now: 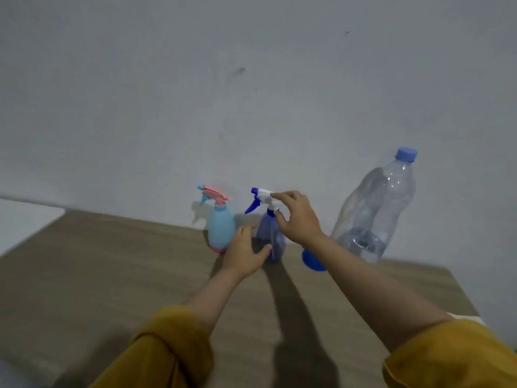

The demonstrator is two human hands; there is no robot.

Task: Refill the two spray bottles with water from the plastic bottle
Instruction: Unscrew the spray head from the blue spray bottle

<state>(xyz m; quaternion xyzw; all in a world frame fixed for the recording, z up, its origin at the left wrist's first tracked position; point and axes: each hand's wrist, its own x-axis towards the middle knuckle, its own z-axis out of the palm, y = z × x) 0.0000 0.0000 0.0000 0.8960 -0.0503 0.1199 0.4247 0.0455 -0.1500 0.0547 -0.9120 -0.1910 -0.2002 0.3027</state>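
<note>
The dark blue spray bottle stands on the wooden table near the wall. The left hand curls round its base, while the right hand pinches its white trigger top. The light blue spray bottle stands just left; the capped plastic bottle, holding a little water, stands right, a blue funnel before it.

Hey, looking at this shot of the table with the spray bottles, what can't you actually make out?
All in the head view:
- Blue object on the wooden table: the right forearm covers most of it, so its shape is unclear.
- Left hand at the dark blue translucent spray bottle: motion blur hides whether its grip has closed.
- Large clear plastic bottle: the exact water level is blurred.
</note>
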